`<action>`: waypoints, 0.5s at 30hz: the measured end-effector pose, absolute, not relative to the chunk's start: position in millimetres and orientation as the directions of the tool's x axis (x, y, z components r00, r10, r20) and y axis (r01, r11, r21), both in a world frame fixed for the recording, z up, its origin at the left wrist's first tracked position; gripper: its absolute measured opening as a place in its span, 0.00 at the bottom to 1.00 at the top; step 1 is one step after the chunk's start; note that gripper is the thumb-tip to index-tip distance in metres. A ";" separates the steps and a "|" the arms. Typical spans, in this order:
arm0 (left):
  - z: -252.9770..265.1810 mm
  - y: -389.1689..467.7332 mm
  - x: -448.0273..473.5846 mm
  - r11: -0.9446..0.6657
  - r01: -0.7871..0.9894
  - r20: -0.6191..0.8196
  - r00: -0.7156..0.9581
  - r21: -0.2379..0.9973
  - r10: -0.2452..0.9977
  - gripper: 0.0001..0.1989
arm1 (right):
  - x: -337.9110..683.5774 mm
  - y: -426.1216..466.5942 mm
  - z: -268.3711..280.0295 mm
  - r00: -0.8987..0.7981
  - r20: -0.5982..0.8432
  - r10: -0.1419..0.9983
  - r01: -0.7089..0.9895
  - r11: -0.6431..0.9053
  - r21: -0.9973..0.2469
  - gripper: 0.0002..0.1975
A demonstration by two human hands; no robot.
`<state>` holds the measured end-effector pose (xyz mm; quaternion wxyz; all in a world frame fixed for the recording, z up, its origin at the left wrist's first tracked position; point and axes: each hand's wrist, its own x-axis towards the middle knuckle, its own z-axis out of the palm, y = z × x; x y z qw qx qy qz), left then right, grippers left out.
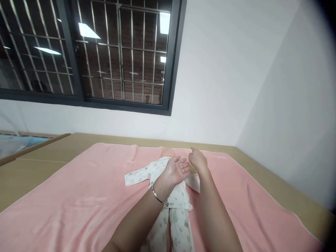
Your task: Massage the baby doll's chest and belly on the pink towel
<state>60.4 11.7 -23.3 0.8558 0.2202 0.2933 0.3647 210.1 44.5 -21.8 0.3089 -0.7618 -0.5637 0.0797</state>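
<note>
My left hand (179, 170) is palm up with its fingers stretched out, above the chest of a white baby top (181, 197). A silver bracelet (159, 197) circles that wrist. Small prints cover the top and the matching trousers (181, 224), laid out flat together. At the collar shows a round, skin-coloured shape (168, 152), like a doll's head. Over the right sleeve (193, 182) of the top, my right hand (198, 161) is closed, its fingers mostly turned out of sight. A small yellowish patterned thing (193, 170) shows just beneath it; whether the hand grips it is unclear.
A pink cloth (86, 196) with soft folds covers most of the tan table (49, 150). White walls (223, 70) rise behind and to the right. A dark-framed, barred window (123, 52) is above. A bluish thing (28, 141) lies beyond the table's left edge.
</note>
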 end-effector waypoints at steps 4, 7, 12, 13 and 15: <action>-0.8 2.2 23.4 0.576 -0.593 -0.313 0.492 0.563 0.812 0.18 | 198.6 31.9 -13.4 0.326 0.212 0.921 0.802 -0.150 -0.579 0.27; 12.6 -6.0 3.1 0.539 -0.644 -0.283 0.464 0.543 0.839 0.16 | 179.4 5.6 -5.8 0.255 0.340 0.905 0.789 0.009 -0.614 0.25; 31.2 -37.6 0.6 0.435 -0.741 -0.064 0.472 0.512 0.879 0.12 | 130.1 -51.2 -4.7 -0.214 0.719 0.661 0.661 0.640 -0.392 0.26; 34.7 -45.5 2.8 0.406 -0.754 -0.041 0.452 0.517 0.891 0.12 | 120.4 -61.8 -7.1 -0.267 0.724 0.636 0.674 0.660 -0.331 0.28; 39.5 -61.0 6.0 0.340 -0.781 -0.040 0.376 0.524 0.926 0.13 | 103.1 -81.5 -13.2 -0.347 0.739 0.577 0.673 0.702 -0.232 0.32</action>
